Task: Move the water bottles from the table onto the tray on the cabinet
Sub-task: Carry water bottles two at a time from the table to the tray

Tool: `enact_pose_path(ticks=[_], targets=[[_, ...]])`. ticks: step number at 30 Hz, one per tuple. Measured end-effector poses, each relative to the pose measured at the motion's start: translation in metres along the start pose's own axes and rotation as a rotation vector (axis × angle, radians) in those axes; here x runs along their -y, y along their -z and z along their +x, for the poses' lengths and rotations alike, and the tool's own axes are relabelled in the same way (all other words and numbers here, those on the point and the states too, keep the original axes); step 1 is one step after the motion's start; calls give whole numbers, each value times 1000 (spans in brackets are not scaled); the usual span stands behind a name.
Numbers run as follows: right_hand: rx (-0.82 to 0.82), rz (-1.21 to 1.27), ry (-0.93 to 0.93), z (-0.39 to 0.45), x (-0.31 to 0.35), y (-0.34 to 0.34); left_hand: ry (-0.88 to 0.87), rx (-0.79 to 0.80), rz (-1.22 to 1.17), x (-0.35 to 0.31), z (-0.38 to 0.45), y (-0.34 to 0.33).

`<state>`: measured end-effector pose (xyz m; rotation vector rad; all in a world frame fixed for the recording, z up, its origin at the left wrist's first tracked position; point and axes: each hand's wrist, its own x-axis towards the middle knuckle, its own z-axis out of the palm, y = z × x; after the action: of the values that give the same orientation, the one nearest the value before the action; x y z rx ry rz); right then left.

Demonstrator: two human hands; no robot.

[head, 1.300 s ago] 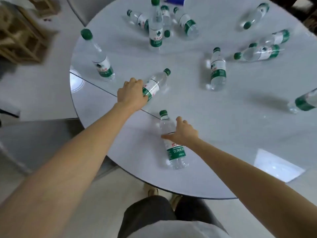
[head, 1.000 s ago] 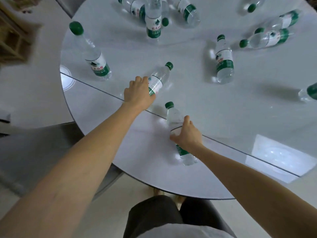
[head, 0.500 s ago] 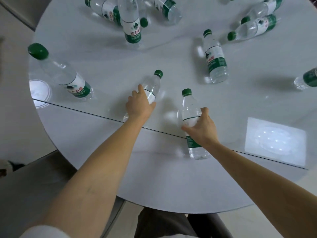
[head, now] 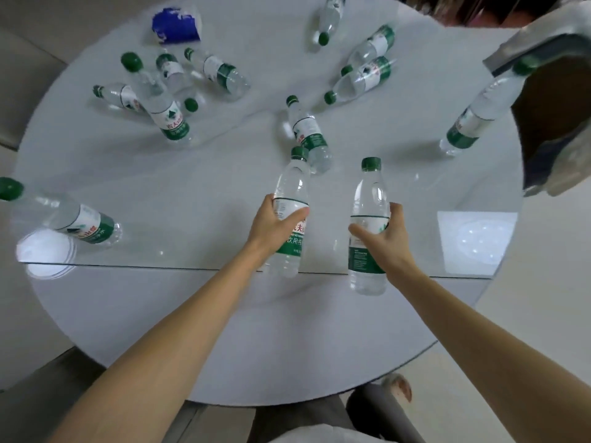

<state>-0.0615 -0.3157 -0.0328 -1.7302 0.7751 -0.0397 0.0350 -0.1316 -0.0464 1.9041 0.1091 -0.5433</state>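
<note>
two green-capped water bottles lifted clear of the round white table (head: 192, 330), caps pointing away. left hand (head: 275, 228) wrapped around the label of the left bottle (head: 289, 215); right hand (head: 388, 244) clasping the right bottle (head: 367, 231) mid-body. step: pickup done, carry pending. other bottles beyond on the table, standing or tipped. tray and cabinet not in view; next needs turning to find them.

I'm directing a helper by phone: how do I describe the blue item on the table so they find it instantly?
Start at the round white table and look to its far edge, left of centre, beyond the cluster of water bottles. The blue item sits there: a small blue-and-white packet, the only thing on the table that isn't clear plastic with green.
</note>
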Motion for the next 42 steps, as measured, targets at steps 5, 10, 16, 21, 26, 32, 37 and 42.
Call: enact_pose_path(ticks=[5,10,16,21,26,32,37,42], targets=[[-120,186,-26,-16,-17,120,-86,140,-137,-65,-33,-102],[-245,294,-5,-32,-47,274,-133,292,-176,-124,-82,-249],[-414,424,-38,-46,-89,466,-126,532,-255,-186,-148,-438],[-536,533,-24,-42,-108,591,-142,694,-213,-236,-174,-562],[-660,634,-75,-13,-142,687,-232,819,-52,-279,-167,-687],[-832,646,-101,59,-160,827,-301,971,26,-345,-134,-854],[-922,681,-83,116,-146,950,-296,1041,50,-425,-111,-969],[-969,697,-54,183,-146,1053,-277,1053,39,-494,-76,-1076]])
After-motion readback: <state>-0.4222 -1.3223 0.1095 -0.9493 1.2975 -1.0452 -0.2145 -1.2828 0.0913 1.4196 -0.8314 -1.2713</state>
